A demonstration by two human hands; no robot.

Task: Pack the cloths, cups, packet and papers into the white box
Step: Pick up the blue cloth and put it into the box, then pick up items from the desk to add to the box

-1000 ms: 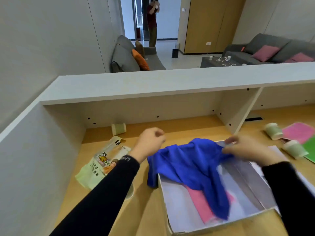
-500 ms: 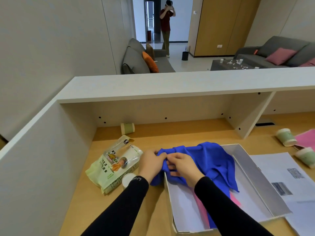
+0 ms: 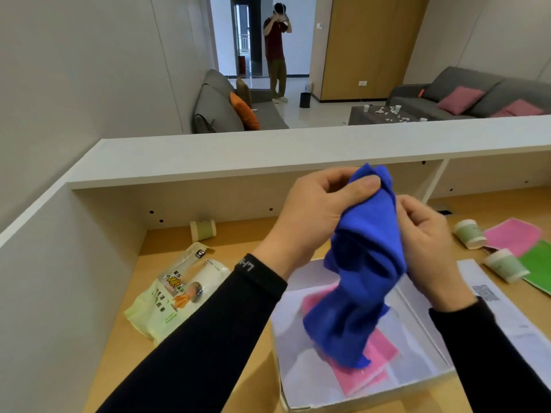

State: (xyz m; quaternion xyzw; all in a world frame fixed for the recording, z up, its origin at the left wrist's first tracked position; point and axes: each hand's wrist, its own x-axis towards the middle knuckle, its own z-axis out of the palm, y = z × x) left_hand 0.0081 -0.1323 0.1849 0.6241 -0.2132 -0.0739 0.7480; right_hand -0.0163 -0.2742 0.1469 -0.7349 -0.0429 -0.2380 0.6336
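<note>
Blue cloth (image 3: 362, 263) soft, light, limp; pinched at top by left hand (image 3: 313, 222); right hand (image 3: 426, 242) fingers grasping edge; best gripped at corners.

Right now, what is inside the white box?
A pink cloth lies flat on the bottom of the white box. The blue cloth, held up by both hands, hangs down over it, so part of the pink cloth and the bottom of the box is hidden.

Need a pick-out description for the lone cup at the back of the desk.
Start at the white shelf over the wooden desk. Under it, against the back panel left of both hands, a green-banded paper cup lies on its side. The other two cups lie far right beside the cloths.
</note>
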